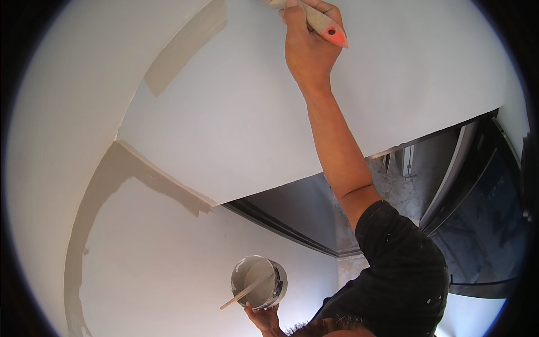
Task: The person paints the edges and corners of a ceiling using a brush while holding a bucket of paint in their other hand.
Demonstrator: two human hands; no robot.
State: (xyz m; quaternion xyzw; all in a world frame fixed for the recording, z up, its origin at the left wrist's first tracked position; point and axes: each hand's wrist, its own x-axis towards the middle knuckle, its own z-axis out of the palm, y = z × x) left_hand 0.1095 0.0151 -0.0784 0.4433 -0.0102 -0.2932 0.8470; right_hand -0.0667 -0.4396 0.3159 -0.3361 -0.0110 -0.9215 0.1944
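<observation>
My right hand [311,53] is raised at the top of the view, its fingers wrapped round a paintbrush [323,25]. The brush has a pale handle with a pinkish-red end and a hole in it; its bristles lie beyond the upper edge. Low in the middle, my left hand [263,319] supports a round pot [282,283] from beneath and at its side. The pot is tilted so its inside shows, with greyish paint and smears on the rim. A thin wooden stick [242,294] leans out over its edge. Beige-grey paint bands [182,53] run along the edges of the white surface.
White surfaces [224,123] meet at a corner on the left, where another beige-grey band [84,219] curves downward. To the right, below the white surface's edge, is a dark-framed opening [292,238] with a dark glass panel [483,219] beside it.
</observation>
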